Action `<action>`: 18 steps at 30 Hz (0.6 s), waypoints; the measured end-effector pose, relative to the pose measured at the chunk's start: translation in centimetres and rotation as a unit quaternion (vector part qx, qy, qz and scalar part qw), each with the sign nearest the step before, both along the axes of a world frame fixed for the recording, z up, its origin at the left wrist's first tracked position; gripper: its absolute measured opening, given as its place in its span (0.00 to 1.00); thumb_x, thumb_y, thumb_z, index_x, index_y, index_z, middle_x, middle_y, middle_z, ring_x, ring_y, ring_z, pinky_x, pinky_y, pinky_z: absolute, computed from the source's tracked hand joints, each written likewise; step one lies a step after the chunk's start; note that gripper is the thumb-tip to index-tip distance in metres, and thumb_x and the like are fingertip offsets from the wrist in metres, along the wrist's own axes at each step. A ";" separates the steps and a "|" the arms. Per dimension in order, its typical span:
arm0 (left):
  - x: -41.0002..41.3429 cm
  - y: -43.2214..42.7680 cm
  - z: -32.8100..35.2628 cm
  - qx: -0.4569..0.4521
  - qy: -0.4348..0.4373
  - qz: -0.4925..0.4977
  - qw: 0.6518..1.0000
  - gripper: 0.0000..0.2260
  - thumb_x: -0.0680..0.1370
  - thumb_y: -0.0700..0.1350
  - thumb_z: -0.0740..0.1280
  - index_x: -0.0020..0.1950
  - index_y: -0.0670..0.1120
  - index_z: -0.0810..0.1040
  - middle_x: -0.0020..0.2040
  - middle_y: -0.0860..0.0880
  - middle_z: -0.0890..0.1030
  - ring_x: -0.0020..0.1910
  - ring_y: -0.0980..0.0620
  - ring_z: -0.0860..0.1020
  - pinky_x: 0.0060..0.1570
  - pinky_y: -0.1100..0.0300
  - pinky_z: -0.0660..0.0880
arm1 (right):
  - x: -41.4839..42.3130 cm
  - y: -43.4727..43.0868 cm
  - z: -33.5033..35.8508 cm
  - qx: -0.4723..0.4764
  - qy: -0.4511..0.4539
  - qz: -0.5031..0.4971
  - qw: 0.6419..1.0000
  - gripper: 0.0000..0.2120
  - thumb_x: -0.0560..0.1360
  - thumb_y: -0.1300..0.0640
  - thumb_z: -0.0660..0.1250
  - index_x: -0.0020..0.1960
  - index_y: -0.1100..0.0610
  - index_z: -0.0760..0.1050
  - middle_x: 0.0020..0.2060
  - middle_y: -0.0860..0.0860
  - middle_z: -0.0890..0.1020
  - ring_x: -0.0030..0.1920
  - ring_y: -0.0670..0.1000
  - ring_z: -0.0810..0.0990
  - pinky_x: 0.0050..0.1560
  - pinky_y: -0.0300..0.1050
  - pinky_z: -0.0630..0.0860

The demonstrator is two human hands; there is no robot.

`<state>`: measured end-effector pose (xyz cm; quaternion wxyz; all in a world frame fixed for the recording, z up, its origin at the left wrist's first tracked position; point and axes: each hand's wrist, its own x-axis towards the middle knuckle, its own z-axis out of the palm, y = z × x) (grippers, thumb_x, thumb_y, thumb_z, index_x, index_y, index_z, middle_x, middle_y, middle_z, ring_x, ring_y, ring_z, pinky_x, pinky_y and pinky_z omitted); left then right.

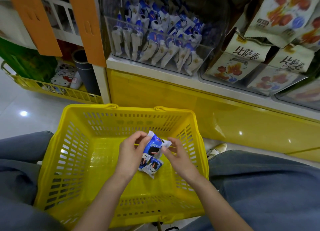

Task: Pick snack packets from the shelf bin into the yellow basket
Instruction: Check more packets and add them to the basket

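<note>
A blue-and-white snack packet hangs over the middle of the yellow basket. My left hand pinches its upper left end, and my right hand pinches its right end. Below the held one, two more packets of the same kind lie on the basket floor. The clear shelf bin above the basket holds several packets like them, standing in rows.
To the right of the bin stand clear bins with larger cream snack bags. A yellow shelf base runs behind the basket. A second yellow basket with goods sits on the floor at left. My jeans-clad knees flank the basket.
</note>
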<state>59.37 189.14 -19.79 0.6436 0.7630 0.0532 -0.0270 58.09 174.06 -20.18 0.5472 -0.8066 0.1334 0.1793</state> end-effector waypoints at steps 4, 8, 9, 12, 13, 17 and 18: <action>1.9 -0.2 2.9 0.060 -0.068 -0.078 0.993 0.07 0.76 0.43 0.66 0.38 0.52 0.77 0.34 0.54 0.79 0.34 0.59 0.75 0.34 0.67 0.69 | 1.0 -0.2 3.0 -0.035 -0.130 0.070 0.988 0.14 0.75 0.56 0.66 0.59 0.46 0.70 0.55 0.44 0.77 0.52 0.34 0.73 0.49 0.24 0.68; 4.3 -0.4 6.3 0.084 -0.121 -0.126 0.981 0.05 0.77 0.46 0.66 0.42 0.49 0.79 0.37 0.54 0.81 0.37 0.56 0.77 0.39 0.62 0.71 | 2.2 -0.4 6.8 -0.054 -0.199 0.077 0.975 0.11 0.74 0.55 0.67 0.53 0.42 0.72 0.46 0.40 0.80 0.46 0.37 0.78 0.44 0.28 0.71; 5.0 -0.4 7.3 0.091 -0.135 -0.134 0.977 0.04 0.77 0.45 0.66 0.43 0.49 0.79 0.38 0.54 0.81 0.38 0.55 0.77 0.40 0.61 0.72 | 2.5 -0.5 7.8 -0.059 -0.215 0.076 0.972 0.10 0.74 0.54 0.67 0.53 0.43 0.72 0.45 0.40 0.80 0.45 0.37 0.78 0.43 0.28 0.71; 7.3 0.0 10.4 0.118 -0.196 -0.132 0.964 0.03 0.76 0.43 0.66 0.44 0.47 0.80 0.40 0.52 0.81 0.39 0.54 0.77 0.42 0.59 0.72 | 3.8 -0.9 11.3 -0.094 -0.263 0.074 0.957 0.08 0.73 0.48 0.64 0.52 0.41 0.71 0.44 0.38 0.79 0.43 0.35 0.78 0.41 0.26 0.70; 8.2 0.2 11.5 0.130 -0.222 -0.125 0.958 0.04 0.77 0.43 0.66 0.45 0.46 0.80 0.41 0.51 0.81 0.41 0.54 0.77 0.44 0.58 0.73 | 4.5 -1.0 12.6 -0.103 -0.280 0.068 0.952 0.08 0.73 0.48 0.63 0.51 0.40 0.70 0.43 0.37 0.79 0.42 0.33 0.78 0.40 0.25 0.70; 11.7 1.7 15.5 0.189 -0.320 -0.088 0.924 0.06 0.78 0.44 0.62 0.53 0.47 0.76 0.48 0.55 0.75 0.50 0.56 0.73 0.52 0.61 0.69 | 8.6 -1.7 17.2 -0.135 -0.357 0.028 0.924 0.07 0.78 0.56 0.60 0.56 0.47 0.72 0.44 0.38 0.78 0.41 0.31 0.76 0.39 0.24 0.69; 12.5 2.1 16.2 0.212 -0.342 -0.076 0.912 0.07 0.79 0.44 0.61 0.55 0.47 0.76 0.49 0.54 0.74 0.52 0.56 0.71 0.54 0.59 0.67 | 10.0 -1.5 18.3 -0.153 -0.382 0.015 0.911 0.09 0.79 0.56 0.60 0.58 0.51 0.71 0.45 0.38 0.77 0.42 0.30 0.75 0.40 0.23 0.69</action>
